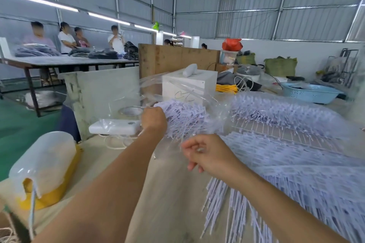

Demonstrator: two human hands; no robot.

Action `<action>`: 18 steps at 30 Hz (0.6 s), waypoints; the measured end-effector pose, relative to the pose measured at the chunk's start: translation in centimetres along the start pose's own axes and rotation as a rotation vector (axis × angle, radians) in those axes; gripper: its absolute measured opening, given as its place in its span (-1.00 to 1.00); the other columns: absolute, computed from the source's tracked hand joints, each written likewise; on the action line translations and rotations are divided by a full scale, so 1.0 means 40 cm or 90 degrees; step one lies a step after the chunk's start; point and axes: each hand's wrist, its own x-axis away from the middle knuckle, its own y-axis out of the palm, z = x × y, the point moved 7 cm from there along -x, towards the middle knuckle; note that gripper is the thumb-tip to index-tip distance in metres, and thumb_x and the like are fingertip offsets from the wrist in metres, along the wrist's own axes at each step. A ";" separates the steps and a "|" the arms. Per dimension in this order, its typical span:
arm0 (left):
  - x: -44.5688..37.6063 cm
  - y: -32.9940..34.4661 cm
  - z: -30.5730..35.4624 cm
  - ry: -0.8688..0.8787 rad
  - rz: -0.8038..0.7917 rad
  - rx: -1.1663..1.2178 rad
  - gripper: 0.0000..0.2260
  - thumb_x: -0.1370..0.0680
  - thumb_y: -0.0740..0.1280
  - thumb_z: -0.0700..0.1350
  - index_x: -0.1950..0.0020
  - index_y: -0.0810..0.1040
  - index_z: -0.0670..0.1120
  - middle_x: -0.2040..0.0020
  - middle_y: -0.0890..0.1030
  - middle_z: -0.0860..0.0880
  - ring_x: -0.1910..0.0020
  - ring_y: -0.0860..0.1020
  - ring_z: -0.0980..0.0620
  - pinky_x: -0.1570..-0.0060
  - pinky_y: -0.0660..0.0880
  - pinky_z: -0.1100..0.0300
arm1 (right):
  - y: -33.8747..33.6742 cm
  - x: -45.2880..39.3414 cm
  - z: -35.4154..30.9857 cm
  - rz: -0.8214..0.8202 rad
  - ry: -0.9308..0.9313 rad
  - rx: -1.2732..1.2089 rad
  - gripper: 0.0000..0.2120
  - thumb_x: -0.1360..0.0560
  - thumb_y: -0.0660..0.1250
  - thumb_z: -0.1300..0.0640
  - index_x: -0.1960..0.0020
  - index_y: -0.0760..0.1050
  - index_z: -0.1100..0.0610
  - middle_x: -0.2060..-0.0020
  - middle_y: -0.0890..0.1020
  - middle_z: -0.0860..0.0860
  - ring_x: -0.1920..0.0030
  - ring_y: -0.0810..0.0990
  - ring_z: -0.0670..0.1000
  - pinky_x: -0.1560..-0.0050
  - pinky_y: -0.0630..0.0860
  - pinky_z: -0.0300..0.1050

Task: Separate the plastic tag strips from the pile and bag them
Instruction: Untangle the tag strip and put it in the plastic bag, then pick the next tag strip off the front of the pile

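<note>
At the far left of the desk (110, 163), a beige cloth-covered surface, stands a milky translucent plastic container (42, 162) with rounded corners, sitting on a yellow base. Behind it lies a flat white plastic box (115, 126) with soft edges, a white cord looped beneath it, and a grey upright panel (102, 92) rises just beyond. Farther left across the green floor (17, 130), people stand at a long table (65, 61) stacked with dark folded cloth, under a hall roof of grey sheet panels and metal frames. The left hand (153, 119) reaches forward with its fingers curled around a bunch of tag strips (184, 116): thin, pale lilac plastic stalks with small flat heads, fanned out and lifted above the desk. A clear, glossy, crinkled plastic bag (177, 89) drapes over and around this bunch. The right hand (207, 154) is lower and nearer, its fingers bent and pinching the thin edge of the bag. To the right the pile of tag strips (292, 167) covers the desk in overlapping rows, stalks hanging toward the near edge. Behind stand a white box (189, 85), a wooden board (177, 57) and, far right, a light blue perforated basin (310, 92).
</note>
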 end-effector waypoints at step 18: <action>0.356 -0.312 0.381 0.343 0.246 0.167 -0.65 -0.53 0.29 0.02 -0.21 0.53 -0.17 -0.20 0.45 -0.23 -0.20 0.35 -0.26 -0.10 0.29 -0.11 | -0.395 0.292 0.108 0.306 0.046 0.061 -0.89 -0.50 0.34 0.27 0.14 0.58 0.11 0.15 0.61 0.06 0.48 0.57 -0.16 0.49 0.41 -0.37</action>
